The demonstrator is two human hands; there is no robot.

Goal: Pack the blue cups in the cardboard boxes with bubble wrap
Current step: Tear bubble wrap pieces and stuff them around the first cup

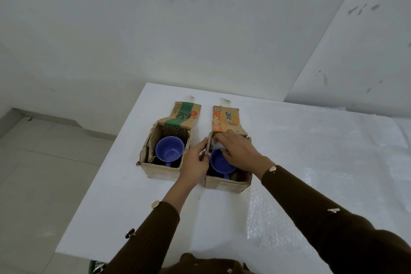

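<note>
Two open cardboard boxes stand side by side on a white table. The left box [163,169], with a green printed flap, holds a blue cup [169,151] standing upright. The right box [224,183], with an orange flap, holds another blue cup [219,162], partly hidden by my hands. My left hand [195,160] grips the right box's left wall. My right hand [238,149] reaches into that box and its fingers press on a bit of white bubble wrap [214,142] at the far side, beside the cup.
A large sheet of bubble wrap [311,162] covers the right half of the white table [124,196]. The table's left edge drops to a tiled floor [44,173]. White walls rise behind the table.
</note>
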